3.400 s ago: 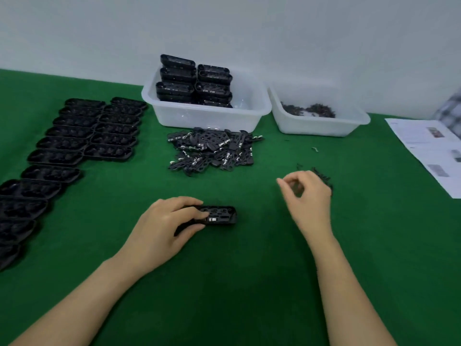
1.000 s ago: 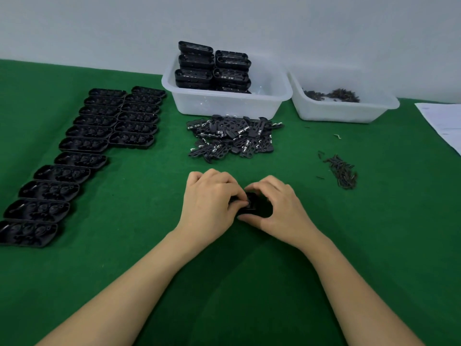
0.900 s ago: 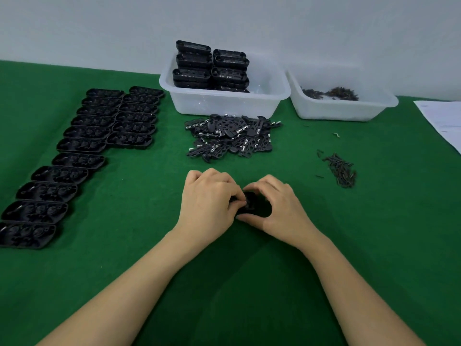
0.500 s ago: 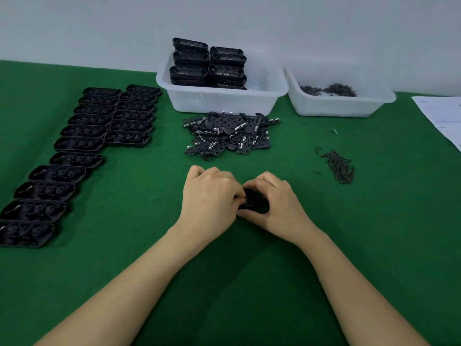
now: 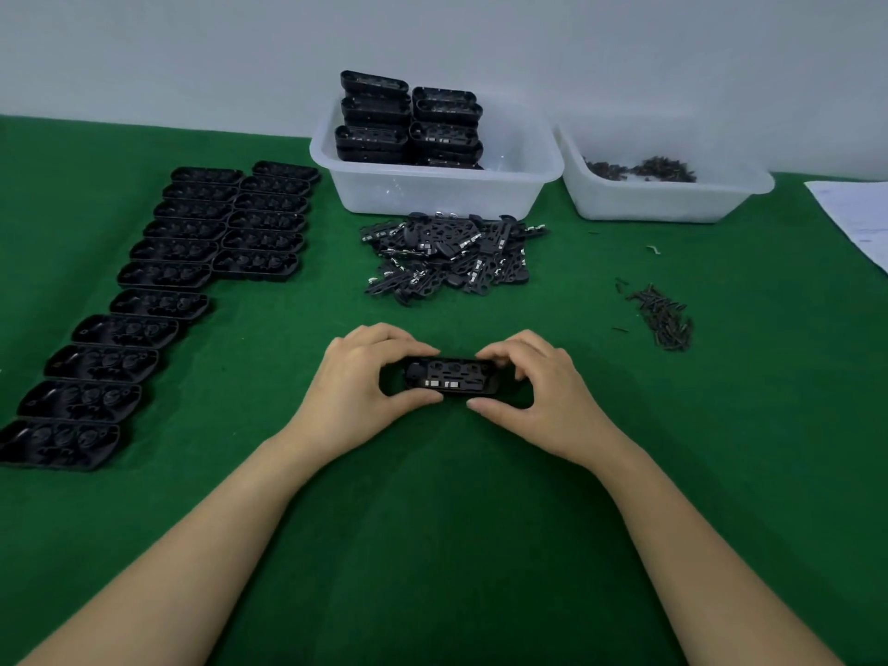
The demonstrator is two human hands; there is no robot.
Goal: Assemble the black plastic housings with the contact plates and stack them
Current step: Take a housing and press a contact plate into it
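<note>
Hands, left (image 5: 358,384) and right (image 5: 538,391), pinch housing (image 5: 449,377) ends.

1. We've got one view only: head cam, worn by the person, wide-angle.
2. It looks fwd and down over the green table (image 5: 721,473) toward the white wall (image 5: 192,50).
3. Both forearms enter from the bottom edge; hands sit near, mid-frame.
4. No 2nd view, so no overlap to give.
</note>
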